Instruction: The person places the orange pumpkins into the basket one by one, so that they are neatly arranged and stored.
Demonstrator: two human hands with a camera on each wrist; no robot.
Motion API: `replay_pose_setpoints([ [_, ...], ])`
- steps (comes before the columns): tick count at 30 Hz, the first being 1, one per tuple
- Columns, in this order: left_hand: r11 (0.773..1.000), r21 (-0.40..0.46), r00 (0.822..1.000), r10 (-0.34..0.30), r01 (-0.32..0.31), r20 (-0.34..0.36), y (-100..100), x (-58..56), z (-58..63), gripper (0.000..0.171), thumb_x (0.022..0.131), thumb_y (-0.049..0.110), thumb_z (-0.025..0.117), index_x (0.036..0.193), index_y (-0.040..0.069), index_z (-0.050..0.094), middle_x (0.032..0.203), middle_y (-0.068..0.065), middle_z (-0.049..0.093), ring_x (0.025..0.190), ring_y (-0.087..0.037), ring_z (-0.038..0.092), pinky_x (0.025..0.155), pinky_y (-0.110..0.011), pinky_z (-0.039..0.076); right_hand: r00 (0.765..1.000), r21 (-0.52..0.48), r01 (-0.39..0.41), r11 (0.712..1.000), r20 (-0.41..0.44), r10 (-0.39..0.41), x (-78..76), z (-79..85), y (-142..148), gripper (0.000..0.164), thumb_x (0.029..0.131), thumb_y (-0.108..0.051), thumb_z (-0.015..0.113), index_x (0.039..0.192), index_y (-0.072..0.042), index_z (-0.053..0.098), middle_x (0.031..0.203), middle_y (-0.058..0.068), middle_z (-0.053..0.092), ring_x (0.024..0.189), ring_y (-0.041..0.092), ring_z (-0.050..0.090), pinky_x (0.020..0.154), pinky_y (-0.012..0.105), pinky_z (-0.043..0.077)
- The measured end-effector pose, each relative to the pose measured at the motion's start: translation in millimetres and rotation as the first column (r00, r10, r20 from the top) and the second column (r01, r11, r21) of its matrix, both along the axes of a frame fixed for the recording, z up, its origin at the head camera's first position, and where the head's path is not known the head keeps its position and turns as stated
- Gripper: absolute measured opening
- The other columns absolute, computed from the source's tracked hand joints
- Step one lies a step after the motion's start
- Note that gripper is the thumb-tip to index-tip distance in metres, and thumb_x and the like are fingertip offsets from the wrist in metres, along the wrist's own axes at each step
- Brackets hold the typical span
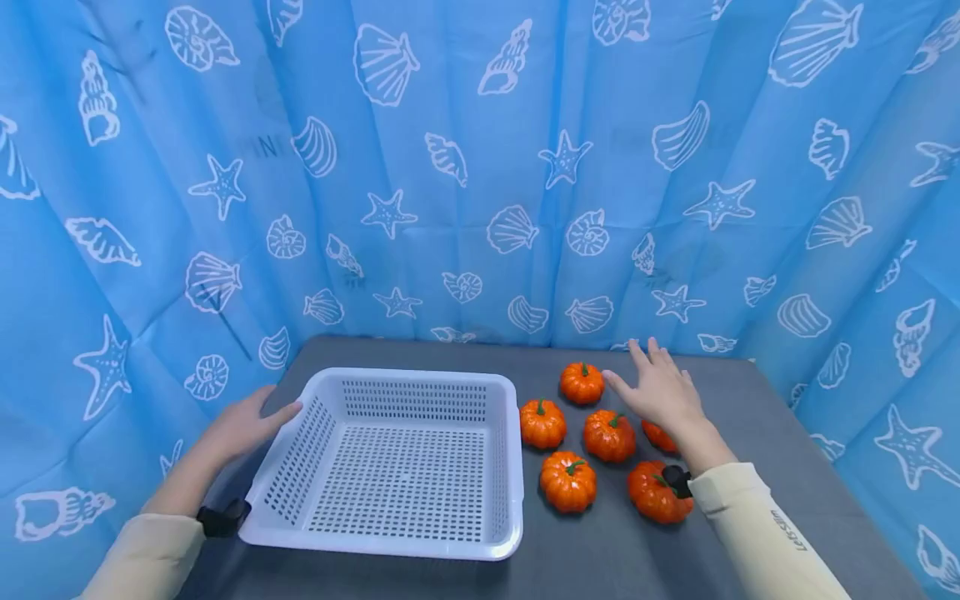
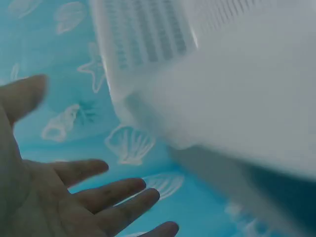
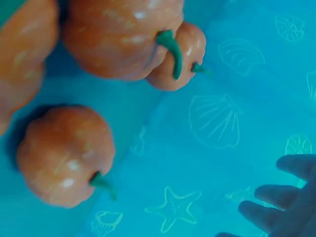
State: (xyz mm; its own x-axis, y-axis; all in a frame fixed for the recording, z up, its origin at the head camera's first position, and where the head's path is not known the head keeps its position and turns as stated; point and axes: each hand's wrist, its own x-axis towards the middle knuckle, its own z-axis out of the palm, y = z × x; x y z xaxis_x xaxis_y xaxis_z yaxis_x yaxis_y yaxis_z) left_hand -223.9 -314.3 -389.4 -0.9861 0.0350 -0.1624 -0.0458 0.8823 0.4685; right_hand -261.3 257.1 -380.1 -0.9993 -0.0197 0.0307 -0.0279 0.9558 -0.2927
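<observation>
- Left hand (image 1: 247,425): between 9 and 10 o'clock of the white basket (image 1: 405,483), fingers extended and spread, thumb standing apart. Its thumb tip overlaps the rim in the head view, but the left wrist view shows a gap between hand and basket.
- Right hand (image 1: 663,396): at 2 o'clock of the central pumpkin (image 1: 606,440), palm down with straight, parted fingers — the right wrist view shows them well apart from the pumpkins.
- Around the central pumpkin: the far pumpkin (image 1: 581,386) at 11 o'clock, the left pumpkin (image 1: 542,429) at 9, the near pumpkin (image 1: 562,483) between 7 and 8, the corner pumpkin (image 1: 651,500) between 4 and 5. At 3 o'clock lies the half-hidden pumpkin (image 1: 658,437), partly covered by the right hand.
- All six are orange with green stems, grouped at 3 o'clock of the basket; the left pumpkin sits just beside its rim — touching or not, I cannot tell.
- Basket and pumpkins rest on a grey table (image 1: 765,442).
- A blue curtain (image 1: 465,167) with white shells and starfish hangs at 12 o'clock, wrapping toward 9 and 3.
</observation>
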Motion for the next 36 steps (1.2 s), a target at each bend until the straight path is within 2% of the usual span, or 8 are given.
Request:
replay_pose_setpoints([
  [5, 0.991, 0.136, 0.994, -0.036, 0.021, 0.108, -23, 8.2, -5.1, 0.091, 0.095, 0.052, 0.044, 0.145, -0.015, 0.008, 0.141, -0.045, 0.023, 0.126, -0.061, 0.027, 0.091, -0.068, 0.040, 1.000, -0.011, 0.000, 1.000, -0.015, -0.001, 16.7, -3.0, 16, 0.094, 0.089, -0.069, 0.036, 0.151, -0.002, 0.016, 0.154, 0.031, 0.005, 0.139, 0.052, 0.007, 0.105, 0.073, 0.008],
  [9, 0.992, 0.123, 0.987, -0.045, 0.026, 0.156, -30, 5.2, -3.9, 0.091, 0.094, 0.055, 0.044, 0.145, -0.014, 0.011, 0.142, -0.043, 0.022, 0.127, -0.061, 0.026, 0.089, -0.067, 0.041, 0.999, -0.028, 0.032, 0.999, -0.020, -0.032, 30.2, -6.8, 29, 0.094, 0.090, -0.070, 0.034, 0.150, 0.000, 0.016, 0.152, 0.034, 0.005, 0.137, 0.055, 0.009, 0.104, 0.073, 0.009],
  [15, 0.982, 0.187, 0.975, -0.038, -0.004, 0.219, -29, 1.8, -25.0, 0.090, 0.094, 0.055, 0.044, 0.144, -0.013, 0.014, 0.140, -0.040, 0.029, 0.126, -0.057, 0.032, 0.091, -0.065, 0.043, 0.999, -0.072, 0.051, 0.996, -0.007, -0.052, 51.8, -20.4, 51, 0.092, 0.092, -0.066, 0.035, 0.149, 0.004, 0.016, 0.150, 0.038, 0.007, 0.134, 0.057, 0.011, 0.102, 0.074, 0.014],
  [17, 0.961, 0.275, 0.969, -0.037, -0.033, 0.246, -28, 1.8, -34.6, 0.089, 0.094, 0.053, 0.046, 0.145, -0.012, 0.013, 0.134, -0.036, 0.041, 0.120, -0.051, 0.046, 0.089, -0.062, 0.047, 0.999, -0.094, 0.053, 0.994, 0.007, -0.052, 57.3, -27.7, 58, 0.091, 0.093, -0.064, 0.035, 0.148, 0.005, 0.015, 0.149, 0.038, 0.007, 0.133, 0.058, 0.013, 0.100, 0.075, 0.016],
  [20, 0.900, 0.422, 0.957, -0.024, -0.106, 0.290, -25, 3.2, -48.0, 0.085, 0.094, 0.050, 0.049, 0.147, -0.005, 0.012, 0.122, -0.026, 0.056, 0.105, -0.038, 0.062, 0.084, -0.055, 0.052, 0.998, -0.131, 0.059, 0.990, 0.035, -0.055, 64.4, -40.0, 67, 0.089, 0.094, -0.060, 0.037, 0.148, 0.007, 0.014, 0.148, 0.039, 0.009, 0.131, 0.060, 0.016, 0.098, 0.076, 0.019],
  [26, 0.778, 0.593, 0.951, 0.020, -0.209, 0.309, -17, 8.9, -63.3, 0.083, 0.094, 0.047, 0.051, 0.151, 0.008, 0.004, 0.123, -0.025, 0.056, 0.095, -0.032, 0.067, 0.075, -0.050, 0.057, 0.988, -0.206, 0.111, 0.972, 0.126, -0.086, 77.3, -57.6, 80, 0.087, 0.095, -0.057, 0.038, 0.147, 0.010, 0.014, 0.146, 0.041, 0.011, 0.130, 0.060, 0.017, 0.099, 0.074, 0.020],
  [30, 0.740, 0.641, 0.966, 0.043, -0.203, 0.256, -9, 9.7, -68.2, 0.086, 0.095, 0.046, 0.050, 0.152, 0.014, -0.005, 0.133, -0.032, 0.045, 0.098, -0.036, 0.066, 0.073, -0.052, 0.057, 0.979, -0.228, 0.140, 0.963, 0.180, -0.099, 82.5, -62.5, 85, 0.090, 0.095, -0.058, 0.038, 0.146, 0.011, 0.012, 0.145, 0.042, 0.014, 0.130, 0.059, 0.019, 0.102, 0.072, 0.022],
  [36, 0.726, 0.653, 0.971, 0.091, -0.216, 0.221, -1, 3.1, -72.3, 0.089, 0.094, 0.049, 0.050, 0.152, 0.019, -0.010, 0.140, -0.032, 0.036, 0.103, -0.036, 0.064, 0.076, -0.050, 0.057, 0.958, -0.364, 0.137, 0.921, 0.283, -0.031, 93.7, -74.0, 81, 0.092, 0.094, -0.051, 0.047, 0.146, 0.012, 0.005, 0.146, 0.042, 0.012, 0.133, 0.056, 0.019, 0.104, 0.066, 0.028],
])
